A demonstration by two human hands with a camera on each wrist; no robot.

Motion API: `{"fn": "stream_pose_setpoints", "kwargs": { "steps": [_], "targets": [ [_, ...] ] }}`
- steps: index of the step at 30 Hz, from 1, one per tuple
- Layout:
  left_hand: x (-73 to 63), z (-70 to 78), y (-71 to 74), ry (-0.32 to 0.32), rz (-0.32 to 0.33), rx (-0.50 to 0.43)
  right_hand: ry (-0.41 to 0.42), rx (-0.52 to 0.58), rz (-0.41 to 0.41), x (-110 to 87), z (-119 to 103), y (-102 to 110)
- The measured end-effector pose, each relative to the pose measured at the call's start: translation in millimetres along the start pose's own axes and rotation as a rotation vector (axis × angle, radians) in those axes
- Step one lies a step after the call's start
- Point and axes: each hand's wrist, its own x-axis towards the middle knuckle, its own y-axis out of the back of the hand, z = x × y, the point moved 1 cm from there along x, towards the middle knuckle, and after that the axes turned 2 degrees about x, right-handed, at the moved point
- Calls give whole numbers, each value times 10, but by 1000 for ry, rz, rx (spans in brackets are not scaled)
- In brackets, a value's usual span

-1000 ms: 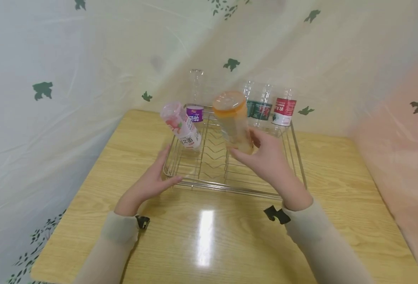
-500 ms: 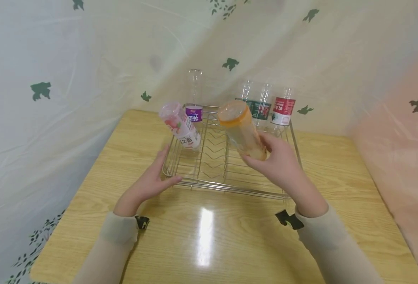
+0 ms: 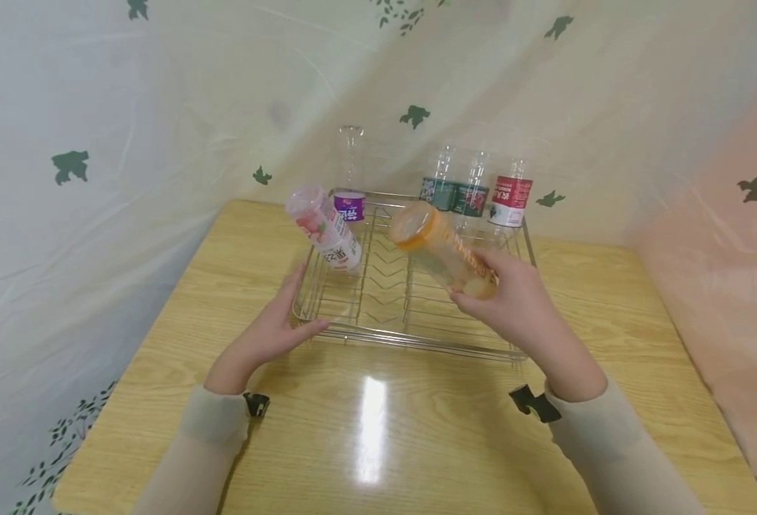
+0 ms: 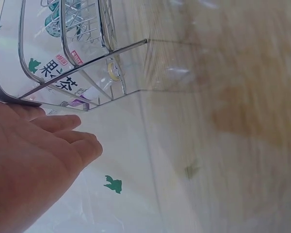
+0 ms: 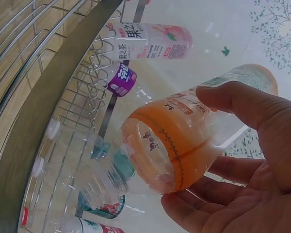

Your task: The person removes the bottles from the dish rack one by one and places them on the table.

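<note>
My right hand (image 3: 513, 290) grips a clear plastic bottle (image 3: 445, 254) with an orange band round its far end. The bottle leans over the wire dish rack (image 3: 410, 340), its far end pointing up and to the left. In the right wrist view, thumb and fingers wrap the bottle (image 5: 179, 136) from opposite sides. My left hand (image 3: 271, 325) lies at the rack's front left corner with fingers extended. The left wrist view shows that hand (image 4: 43, 150) right at the metal frame. A pink fruit-tea bottle (image 3: 327, 229) tilts in the left part of the rack.
Behind it stands a bottle with a purple label (image 3: 349, 206). Along the back right are two green-labelled bottles (image 3: 469, 199) and a red-labelled one (image 3: 510, 197). The rack rests on a wooden table (image 3: 301, 429), with a patterned curtain (image 3: 191, 107) close behind.
My right hand has moved right and slightly nearer with the orange-banded bottle, which tips further to the left. The left hand stays at the rack corner.
</note>
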Motion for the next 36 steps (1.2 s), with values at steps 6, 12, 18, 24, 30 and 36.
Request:
{"fn": "stream_pose_setpoints", "kwargs": {
  "steps": [6,12,18,24,30,36],
  "targets": [
    [-28,5,17,-8,27,29,11,-37,-19,-31,23,-1],
    [-82,88,108,1,113,74,13,-61,-38,-66,33,5],
    [-199,309,301,21,150,132,25,-57,-69,-62,30,-1],
    [-268,573,428,-57,184,209,37,-74,-82,-58,23,8],
    [-190,808,437,-225,198,274,45,-95,-99,-61,-7,23],
    [-74,1034,385,-305,143,316,51,-120,-110,-75,3,1]
  ]
}}
